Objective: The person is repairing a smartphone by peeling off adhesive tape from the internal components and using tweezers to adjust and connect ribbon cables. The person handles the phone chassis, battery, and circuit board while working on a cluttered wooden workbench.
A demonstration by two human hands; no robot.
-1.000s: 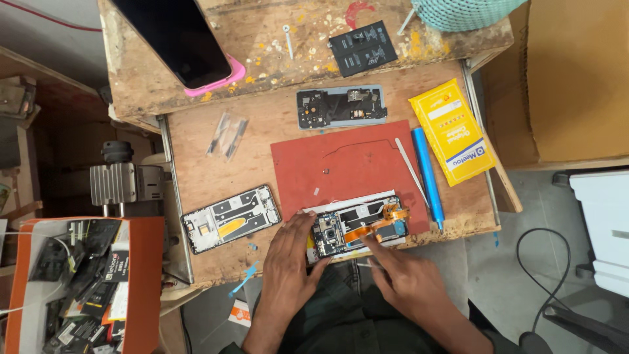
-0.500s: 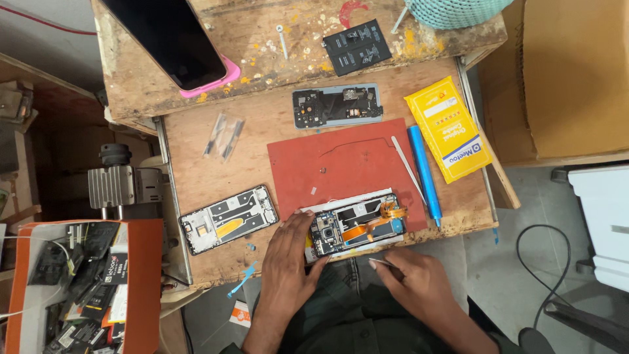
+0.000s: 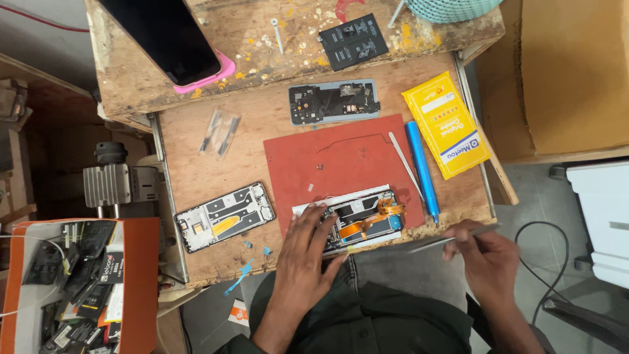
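Wooden counter (image 3: 196, 170), red mat (image 3: 341, 157) toward front edge; bare mat behind opened phone (image 3: 357, 219) at front edge. Left hand (image 3: 304, 262) flat, fingers spread, pinning phone. Right hand (image 3: 488, 259) off front-right corner, fingers pinching tweezers (image 3: 452, 239).

The left hand (image 3: 303, 262) covers the left end of the opened phone chassis (image 3: 360, 221); the teal woven basket (image 3: 452, 8), top right, is apparently cropped.
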